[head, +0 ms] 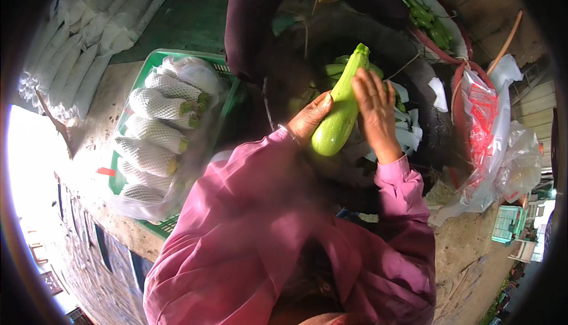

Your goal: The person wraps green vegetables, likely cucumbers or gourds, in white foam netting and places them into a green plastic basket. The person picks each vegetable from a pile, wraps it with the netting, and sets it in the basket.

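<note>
A pale green zucchini [339, 112] is in front of me, its stem end pointing away and slightly right. My left hand [313, 118] grips it from the left, thumb along its near half and the other fingers hidden beneath. My right hand [376, 110] lies along the opposite side with its fingers straight and close together. The fingertips touch the zucchini near its neck; the palm is turned from view, so whether it grips is unclear. Behind and below, more green vegetables [335, 68] and scraps of white sheet [406, 132] lie in a dark round container [432, 134].
At left, a green plastic crate [153, 56] lined with clear film holds several zucchinis in white foam net sleeves [153, 127]. Bundled white foam sleeves [88, 36] are stacked beyond it. Another person's dark-clad leg [248, 28] is opposite me. Plastic bags [481, 116] hang at right.
</note>
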`<state>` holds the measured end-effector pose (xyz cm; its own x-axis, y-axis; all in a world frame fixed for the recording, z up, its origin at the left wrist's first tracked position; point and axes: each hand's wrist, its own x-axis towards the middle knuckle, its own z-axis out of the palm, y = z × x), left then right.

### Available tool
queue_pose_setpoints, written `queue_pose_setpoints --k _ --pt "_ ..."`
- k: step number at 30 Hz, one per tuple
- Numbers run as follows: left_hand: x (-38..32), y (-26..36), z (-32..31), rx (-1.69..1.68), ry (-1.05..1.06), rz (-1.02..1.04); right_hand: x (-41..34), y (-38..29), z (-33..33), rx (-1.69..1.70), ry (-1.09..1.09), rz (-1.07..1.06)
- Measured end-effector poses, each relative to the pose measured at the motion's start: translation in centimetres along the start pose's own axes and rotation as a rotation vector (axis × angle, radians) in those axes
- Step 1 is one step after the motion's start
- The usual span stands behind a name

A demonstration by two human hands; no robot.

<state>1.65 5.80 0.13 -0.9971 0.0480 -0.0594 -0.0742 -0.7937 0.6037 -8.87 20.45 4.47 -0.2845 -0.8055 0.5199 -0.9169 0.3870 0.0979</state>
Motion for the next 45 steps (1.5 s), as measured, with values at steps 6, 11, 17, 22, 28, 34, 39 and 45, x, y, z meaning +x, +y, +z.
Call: queue_pose_setpoints --k 6,11,17,22,28,34,39,45 --pt "-0.7 -0.2 -0.2 -0.067 -0.144 -0.004 -6.6 2.2 5.3 -0.018 -0.42 0.456" --pt "-1.0 1.3 -0.1 -0.306 -0.284 -0.057 -9.5 -1.1 6.9 0.317 -0.595 0.539" --pt "-0.7 1.6 1.3 0.05 0.177 0.403 -2.3 -5.4 -0.1 1.258 0.228 0.802" --pt "0.3 1.6 0.4 -0.034 0.327 0.308 0.5 -9.5 -0.5 0.927 0.096 0.547" --pt "1.1 1.2 -0.9 -0.09 0.333 0.252 0.4 -9.4 1.5 0.849 0.081 0.525" --pt "1.6 1.3 -0.8 -0.155 0.246 0.363 0.9 -9.4 1.7 0.669 0.092 0.479" --pt "1.4 1.9 -0.4 -0.106 0.242 0.414 1.4 -9.7 2.2 0.653 0.124 0.47" --pt "1.0 2.5 -0.1 -0.085 0.267 0.52 2.3 -9.8 2.0 0.584 0.153 0.414"
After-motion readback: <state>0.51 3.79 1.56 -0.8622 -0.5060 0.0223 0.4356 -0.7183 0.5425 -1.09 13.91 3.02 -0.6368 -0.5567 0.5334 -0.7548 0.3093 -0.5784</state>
